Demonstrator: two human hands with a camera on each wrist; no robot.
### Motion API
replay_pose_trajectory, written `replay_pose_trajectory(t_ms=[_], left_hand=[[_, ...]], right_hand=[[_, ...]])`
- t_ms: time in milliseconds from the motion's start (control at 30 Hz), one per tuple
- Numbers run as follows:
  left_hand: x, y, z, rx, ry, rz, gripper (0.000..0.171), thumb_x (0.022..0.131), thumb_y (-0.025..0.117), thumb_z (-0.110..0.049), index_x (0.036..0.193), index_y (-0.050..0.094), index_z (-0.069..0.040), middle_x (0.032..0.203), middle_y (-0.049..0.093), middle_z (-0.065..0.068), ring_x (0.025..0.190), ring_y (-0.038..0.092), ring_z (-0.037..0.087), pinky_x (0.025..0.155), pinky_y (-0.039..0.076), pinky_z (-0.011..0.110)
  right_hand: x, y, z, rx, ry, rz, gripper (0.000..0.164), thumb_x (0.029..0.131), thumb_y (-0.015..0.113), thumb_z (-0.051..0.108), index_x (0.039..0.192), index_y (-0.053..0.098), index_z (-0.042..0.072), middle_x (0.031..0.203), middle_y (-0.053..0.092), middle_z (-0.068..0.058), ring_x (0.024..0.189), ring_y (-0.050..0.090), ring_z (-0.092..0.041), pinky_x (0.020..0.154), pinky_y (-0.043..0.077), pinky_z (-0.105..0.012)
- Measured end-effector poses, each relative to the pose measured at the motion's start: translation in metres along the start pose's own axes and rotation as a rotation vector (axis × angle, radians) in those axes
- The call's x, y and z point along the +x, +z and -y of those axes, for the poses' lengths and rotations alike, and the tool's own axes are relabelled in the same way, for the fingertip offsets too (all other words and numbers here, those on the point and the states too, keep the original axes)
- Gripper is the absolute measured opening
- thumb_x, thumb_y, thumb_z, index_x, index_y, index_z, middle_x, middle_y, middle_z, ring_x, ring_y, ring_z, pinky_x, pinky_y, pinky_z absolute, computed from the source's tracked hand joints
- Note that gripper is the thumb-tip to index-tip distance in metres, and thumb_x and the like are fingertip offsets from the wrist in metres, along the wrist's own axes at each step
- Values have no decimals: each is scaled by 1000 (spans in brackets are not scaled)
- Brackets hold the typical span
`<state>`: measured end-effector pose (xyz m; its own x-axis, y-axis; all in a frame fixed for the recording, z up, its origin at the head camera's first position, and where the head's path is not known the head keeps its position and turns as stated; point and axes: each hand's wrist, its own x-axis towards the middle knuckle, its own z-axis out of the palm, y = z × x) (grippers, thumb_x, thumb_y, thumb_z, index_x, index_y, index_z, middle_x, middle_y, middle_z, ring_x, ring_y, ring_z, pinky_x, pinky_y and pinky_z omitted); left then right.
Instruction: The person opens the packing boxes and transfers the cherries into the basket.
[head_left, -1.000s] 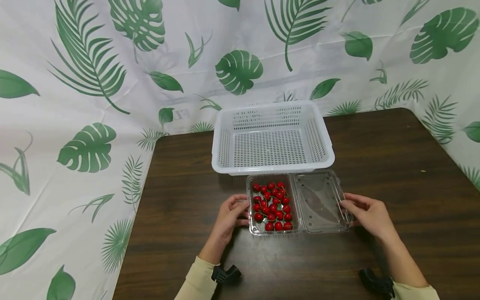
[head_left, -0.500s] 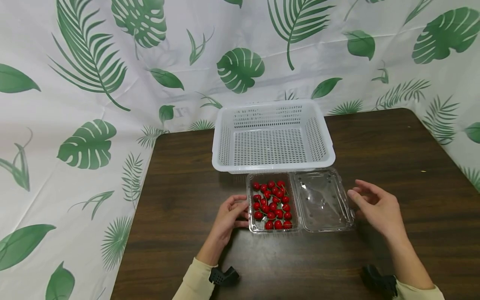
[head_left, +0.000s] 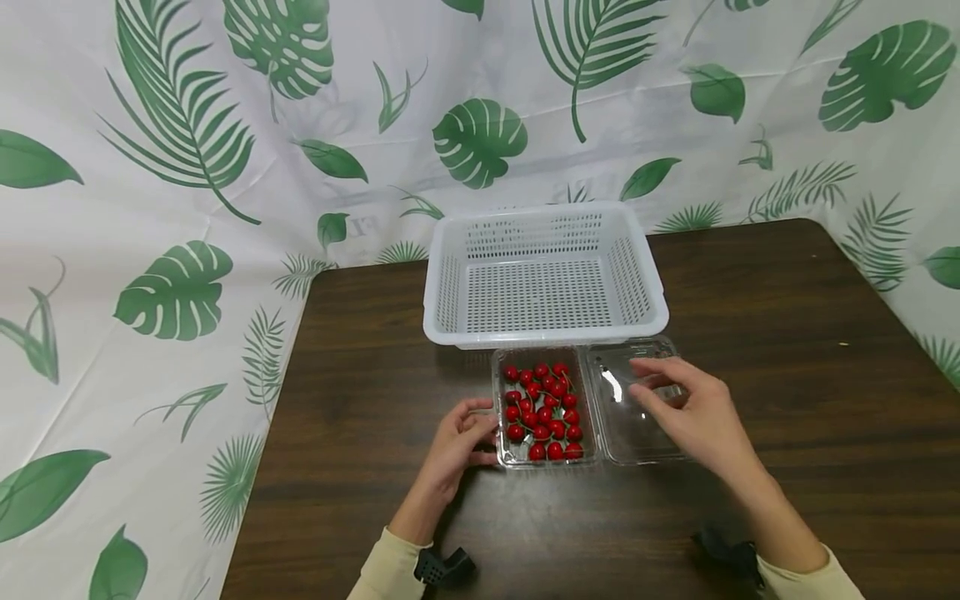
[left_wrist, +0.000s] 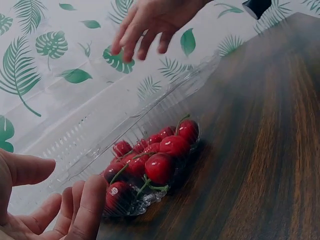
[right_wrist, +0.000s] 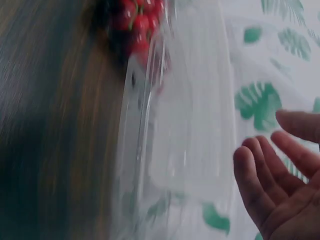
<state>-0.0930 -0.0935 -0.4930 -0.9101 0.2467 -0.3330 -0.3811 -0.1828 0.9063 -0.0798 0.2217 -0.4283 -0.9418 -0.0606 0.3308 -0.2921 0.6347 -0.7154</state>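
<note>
A clear plastic clamshell box (head_left: 517, 464) lies open on the table, its left half filled with red cherries (head_left: 542, 408) on green stems. My left hand (head_left: 453, 442) is at the box's left side, fingers loosely bent and near its wall; in the left wrist view the thumb and fingers stand apart without gripping it. Over the box's see-through lid (head_left: 618, 437), which lies flat to the right, hovers my right hand (head_left: 697, 408). Its fingers are loosely spread and hold nothing, as the right wrist view also shows. The hand hides the lid's right part.
Directly behind the box stands a white perforated plastic basket (head_left: 540, 337) with nothing in it. The dark wooden table (head_left: 360, 400) extends to both sides. A white cloth with green leaf prints (head_left: 285, 200) hangs behind and at the sides.
The right hand has come off the lid's right edge, drawn back to the right, then moved left over the lid. The left hand has stayed beside the box.
</note>
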Motion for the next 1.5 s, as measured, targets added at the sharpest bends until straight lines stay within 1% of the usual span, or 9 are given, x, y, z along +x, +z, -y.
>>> replay_pose_trajectory(t_ms=[133, 267, 433, 533, 600, 800, 1033, 1267, 1500], left_hand=[[-1, 2, 1, -8, 13, 15, 41, 93, 65, -7, 128, 48, 5, 88, 60, 4, 76, 58, 15, 55, 57, 27], [-2, 4, 3, -13, 7, 24, 44, 92, 66, -6, 129, 46, 6, 88, 60, 4, 77, 56, 14, 55, 57, 26], [-3, 5, 5, -6, 0, 28, 46, 92, 66, -6, 130, 45, 8, 89, 60, 4, 77, 55, 13, 55, 57, 26], [-2, 5, 7, -1, -2, 24, 44, 92, 66, -7, 129, 45, 7, 89, 61, 4, 75, 56, 12, 55, 56, 25], [-2, 6, 7, 0, -1, 20, 43, 92, 66, -7, 129, 46, 6, 89, 61, 3, 74, 56, 11, 55, 56, 24], [-2, 7, 8, -13, -9, 20, 42, 92, 65, -7, 128, 46, 6, 90, 61, 3, 75, 58, 14, 55, 55, 25], [-3, 8, 10, -16, -13, 11, 40, 93, 63, -4, 127, 46, 7, 90, 61, 4, 74, 59, 15, 54, 55, 23], [-4, 8, 9, -17, -9, 8, 39, 94, 62, -3, 128, 46, 7, 90, 61, 4, 74, 59, 14, 54, 54, 23], [-2, 7, 9, -24, -1, 9, 40, 93, 63, -3, 128, 46, 8, 88, 60, 3, 72, 59, 14, 54, 55, 23]], right_hand=[[10, 22, 12, 34, -127, 143, 35, 80, 79, 0, 113, 71, 10, 102, 69, 0, 84, 64, -10, 62, 57, -23], [19, 43, 21, 74, -186, 280, 36, 81, 79, 1, 113, 70, 12, 105, 67, 2, 86, 65, -15, 64, 59, -28], [31, 70, 29, 2, -245, 427, 34, 82, 79, 6, 115, 70, 10, 107, 66, -2, 80, 61, -19, 66, 55, -31], [35, 83, 31, -57, -245, 491, 34, 82, 80, 7, 114, 71, 9, 105, 65, -2, 79, 60, -19, 66, 52, -29], [37, 91, 32, -104, -225, 516, 34, 81, 80, 10, 114, 71, 10, 106, 65, -2, 84, 61, -19, 70, 53, -30], [34, 107, 31, -207, -162, 564, 35, 80, 82, 16, 112, 72, 12, 109, 65, 2, 90, 61, -17, 71, 54, -34], [30, 116, 28, -273, -208, 546, 31, 77, 84, 18, 106, 74, 14, 104, 62, 5, 90, 61, -14, 70, 54, -32], [31, 119, 28, -293, -252, 495, 24, 76, 85, 19, 98, 76, 15, 101, 61, 5, 89, 61, -14, 67, 54, -29], [34, 117, 26, -236, -224, 487, 23, 78, 84, 19, 99, 76, 15, 98, 63, 7, 89, 62, -14, 74, 54, -33]])
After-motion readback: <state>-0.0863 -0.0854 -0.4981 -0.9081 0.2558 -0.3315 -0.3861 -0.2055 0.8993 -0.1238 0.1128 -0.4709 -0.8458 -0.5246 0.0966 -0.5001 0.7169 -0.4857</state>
